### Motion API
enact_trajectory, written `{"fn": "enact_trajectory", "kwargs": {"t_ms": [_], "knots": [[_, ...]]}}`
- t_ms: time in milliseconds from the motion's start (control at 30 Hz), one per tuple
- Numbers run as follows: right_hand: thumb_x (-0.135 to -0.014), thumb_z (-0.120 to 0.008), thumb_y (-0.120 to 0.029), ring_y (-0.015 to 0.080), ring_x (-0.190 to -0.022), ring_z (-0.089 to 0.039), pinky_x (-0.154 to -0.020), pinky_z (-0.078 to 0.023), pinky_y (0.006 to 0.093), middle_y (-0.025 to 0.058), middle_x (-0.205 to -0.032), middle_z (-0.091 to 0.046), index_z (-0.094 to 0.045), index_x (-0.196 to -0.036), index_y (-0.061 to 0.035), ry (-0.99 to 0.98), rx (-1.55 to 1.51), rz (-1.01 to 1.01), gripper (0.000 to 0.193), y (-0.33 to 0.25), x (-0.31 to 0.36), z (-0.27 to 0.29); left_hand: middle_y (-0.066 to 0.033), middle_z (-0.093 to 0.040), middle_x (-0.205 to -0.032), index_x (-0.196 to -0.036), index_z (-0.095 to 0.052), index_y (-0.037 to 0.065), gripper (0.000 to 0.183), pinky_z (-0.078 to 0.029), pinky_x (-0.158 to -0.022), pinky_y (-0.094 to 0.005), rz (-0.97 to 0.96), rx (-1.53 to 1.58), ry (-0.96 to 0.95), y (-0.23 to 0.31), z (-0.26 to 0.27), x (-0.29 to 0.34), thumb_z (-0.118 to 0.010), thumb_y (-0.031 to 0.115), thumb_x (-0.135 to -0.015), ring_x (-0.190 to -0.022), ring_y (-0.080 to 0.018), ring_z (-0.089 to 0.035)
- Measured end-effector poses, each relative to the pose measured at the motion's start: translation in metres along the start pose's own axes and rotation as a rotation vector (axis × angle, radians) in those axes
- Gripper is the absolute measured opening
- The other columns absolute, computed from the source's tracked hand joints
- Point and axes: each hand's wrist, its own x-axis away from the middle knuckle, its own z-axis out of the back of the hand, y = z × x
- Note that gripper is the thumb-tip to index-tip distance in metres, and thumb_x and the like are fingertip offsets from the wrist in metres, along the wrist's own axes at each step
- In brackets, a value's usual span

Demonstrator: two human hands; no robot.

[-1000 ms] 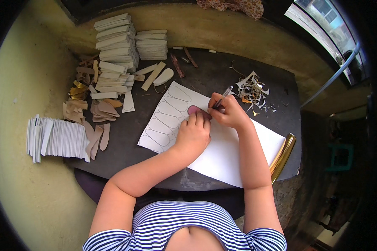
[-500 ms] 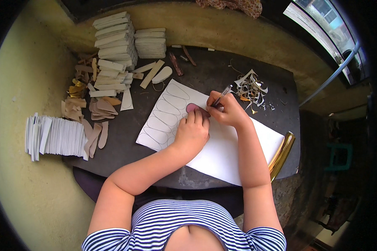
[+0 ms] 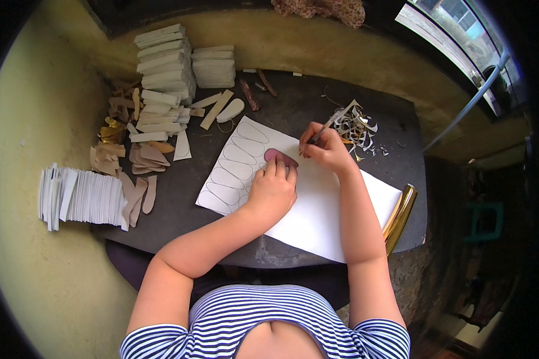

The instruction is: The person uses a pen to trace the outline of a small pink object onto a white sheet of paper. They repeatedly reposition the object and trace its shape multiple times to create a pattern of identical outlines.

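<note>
A large white sheet [image 3: 311, 215] lies aslant across the dark table. Rows of drawn elongated oval outlines fill its left part. My left hand [image 3: 273, 184] rests on the sheet, its fingers stretched out and pressing a flat, pinkish, rounded template [image 3: 272, 154] against the paper. The fingers cover part of the template. Just right of it, my right hand [image 3: 324, 146] is closed around a slim pen [image 3: 336, 116]. The pen tilts up to the right, and its tip is near the paper beside the template's right end; whether it touches I cannot tell.
Stacks of white strips [image 3: 164, 66] stand at the back left, with brown shaped pieces [image 3: 148, 157] in front. A row of white pieces [image 3: 90, 196] lines the left edge. Curled offcuts [image 3: 356, 128] lie at the back right. A gold roll [image 3: 401, 218] is at the right edge.
My right hand with the pen has shifted slightly, and the pen leans over further to the right. More of the template shows. My left hand stays almost in place.
</note>
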Motion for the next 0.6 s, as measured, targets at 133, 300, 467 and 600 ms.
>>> {"fn": "enact_trajectory", "kwargs": {"t_ms": [133,300,467,600], "knots": [[-0.086,-0.064,-0.009,0.0096,-0.070,-0.060,-0.063,-0.047,0.0240,0.0036,-0.073,-0.062,-0.057,-0.083,-0.0004,0.169,-0.003,0.053,0.011,-0.006,-0.001,0.003,-0.0276,-0.055,-0.117,-0.116,-0.056,-0.002,0.051,-0.050,-0.078,-0.0399,-0.010,-0.030,-0.046,0.003,-0.005,-0.001,-0.064,0.022,-0.072,-0.108,-0.0352,-0.054],[-0.086,-0.066,-0.010,0.0099,-0.069,-0.062,-0.061,-0.048,0.0245,0.0053,-0.074,-0.065,-0.057,-0.088,0.0011,0.163,0.244,0.014,0.015,-0.055,0.014,-0.004,-0.0304,-0.052,-0.120,-0.118,-0.056,-0.003,0.053,-0.049,-0.079,-0.0409,0.006,-0.072,-0.067,0.006,-0.011,0.001,-0.064,0.024,-0.073,-0.109,-0.0373,-0.053],[-0.087,-0.065,-0.009,0.0101,-0.070,-0.065,-0.060,-0.050,0.0228,0.0068,-0.074,-0.066,-0.056,-0.085,0.0015,0.371,0.035,0.085,0.014,-0.049,0.041,-0.029,-0.0321,-0.051,-0.121,-0.120,-0.056,-0.003,0.055,-0.049,-0.080,-0.0416,-0.004,-0.064,-0.064,0.002,-0.014,0.003,-0.064,0.025,-0.074,-0.111,-0.0385,-0.052],[-0.086,-0.066,-0.013,0.0075,-0.064,-0.060,-0.058,-0.047,0.0225,0.0052,-0.070,-0.064,-0.056,-0.084,0.0008,0.497,-0.066,-0.079,0.017,-0.005,0.048,-0.043,-0.0326,-0.050,-0.121,-0.119,-0.056,-0.003,0.054,-0.050,-0.082,-0.0428,-0.021,-0.037,-0.075,0.003,-0.013,0.000,-0.064,0.024,-0.074,-0.112,-0.0390,-0.052]]}}
